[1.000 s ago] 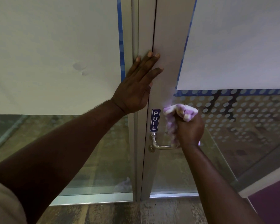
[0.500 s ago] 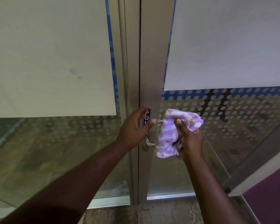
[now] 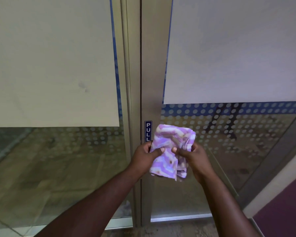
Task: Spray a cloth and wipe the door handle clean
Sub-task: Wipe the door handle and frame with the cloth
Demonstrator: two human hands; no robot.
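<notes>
A purple and white striped cloth is held up in front of the door, between both hands. My left hand pinches its left edge with thumb on top. My right hand grips its right side, where the fabric is bunched. The door handle is hidden behind the cloth and hands. A blue PULL sign shows on the metal door frame just above my left hand. No spray bottle is in view.
Glass door panels stand left and right of the frame, each with a white sheet over its upper part and dotted film below. A purple wall lies at lower right. The floor threshold runs along the bottom.
My right hand lifted the cloth off the handle and drew it back. My left hand left the door frame, came down and took hold of the cloth's left edge.
</notes>
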